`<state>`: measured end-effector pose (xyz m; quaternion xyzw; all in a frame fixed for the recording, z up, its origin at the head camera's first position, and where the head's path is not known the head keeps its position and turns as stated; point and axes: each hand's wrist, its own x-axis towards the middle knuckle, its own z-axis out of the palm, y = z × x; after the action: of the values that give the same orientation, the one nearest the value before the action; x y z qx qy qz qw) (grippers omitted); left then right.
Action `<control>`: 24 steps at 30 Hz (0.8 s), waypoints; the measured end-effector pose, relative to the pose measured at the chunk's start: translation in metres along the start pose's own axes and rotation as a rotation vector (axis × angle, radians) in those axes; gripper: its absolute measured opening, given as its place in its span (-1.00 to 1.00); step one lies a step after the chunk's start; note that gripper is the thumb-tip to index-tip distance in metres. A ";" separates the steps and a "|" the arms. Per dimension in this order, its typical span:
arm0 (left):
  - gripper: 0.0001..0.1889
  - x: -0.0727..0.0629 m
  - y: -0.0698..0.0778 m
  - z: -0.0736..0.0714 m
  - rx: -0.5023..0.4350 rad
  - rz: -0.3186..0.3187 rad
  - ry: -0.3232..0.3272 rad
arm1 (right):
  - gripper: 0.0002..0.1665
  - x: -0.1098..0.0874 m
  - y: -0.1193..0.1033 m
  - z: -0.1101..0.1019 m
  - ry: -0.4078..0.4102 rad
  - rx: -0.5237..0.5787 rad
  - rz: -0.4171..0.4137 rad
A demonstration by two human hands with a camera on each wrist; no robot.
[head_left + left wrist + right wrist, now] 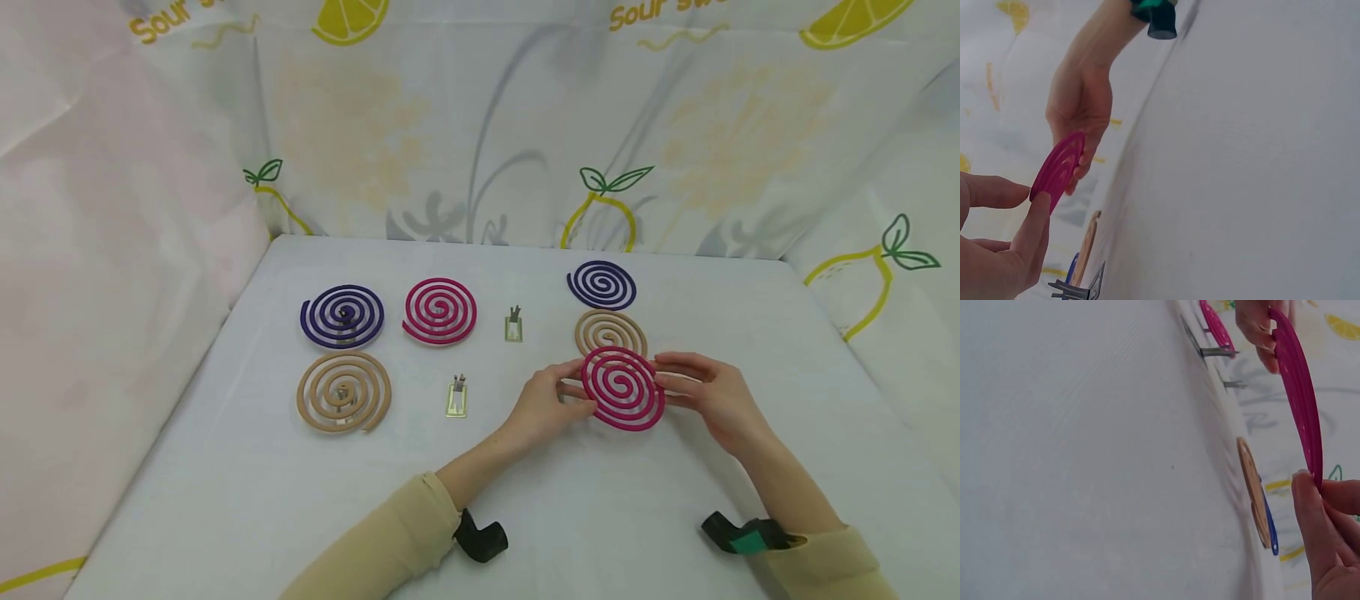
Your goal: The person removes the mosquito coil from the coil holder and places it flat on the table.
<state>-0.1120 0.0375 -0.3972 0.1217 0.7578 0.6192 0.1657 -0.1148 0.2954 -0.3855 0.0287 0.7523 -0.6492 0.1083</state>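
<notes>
A pink mosquito coil (620, 384) is raised toward the front of the table's right side, between my two hands. My left hand (542, 406) pinches its left edge between thumb and fingers. At the opposite edge my right hand (712, 398) pinches it too, thumb against fingertips in the right wrist view. Just behind it, and partly covered by it in the head view, lies a tan coil (609, 314). Beyond that is a dark blue coil (602, 285).
On the left, a dark blue coil (342, 287), a tan coil (343, 355) and a pink coil (440, 281) sit over small metal stands. Two bare metal stands (513, 327) with upright prongs occupy the middle. Printed cloth walls (465, 125) enclose the white table (247, 467).
</notes>
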 end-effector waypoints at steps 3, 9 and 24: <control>-0.34 -0.003 0.000 0.005 -0.015 -0.007 -0.018 | -0.53 -0.002 0.003 -0.005 0.003 -0.021 0.016; -0.33 -0.007 -0.004 0.014 -0.021 -0.029 -0.034 | -0.43 -0.004 0.009 -0.011 0.021 -0.085 0.042; -0.34 -0.012 -0.006 0.023 0.050 -0.044 -0.049 | -0.52 -0.003 0.021 -0.013 0.043 -0.009 0.061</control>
<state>-0.0919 0.0520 -0.4059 0.1242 0.7712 0.5931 0.1950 -0.1094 0.3116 -0.4038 0.0653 0.7561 -0.6415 0.1121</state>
